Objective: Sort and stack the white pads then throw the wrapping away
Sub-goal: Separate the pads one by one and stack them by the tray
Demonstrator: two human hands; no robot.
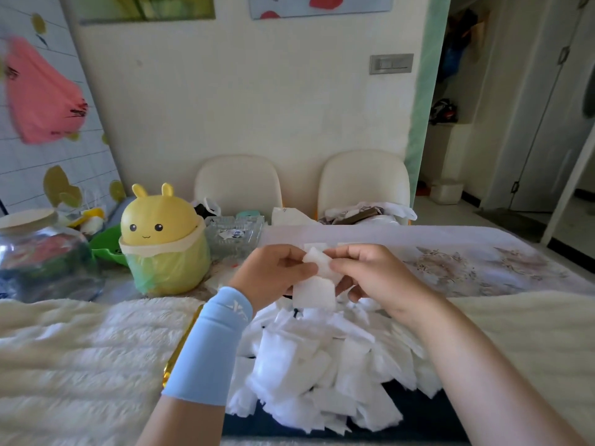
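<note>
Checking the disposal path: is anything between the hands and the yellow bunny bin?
Nothing visible does. The left hand and right hand pinch white pads; the yellow bunny bin stands left of them, gap open.

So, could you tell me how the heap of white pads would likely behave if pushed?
The heap of pads would probably scatter rather than slide whole, since pieces lie loose and overlapping. They look thin and fluffy, so likely light and floppy.
</note>
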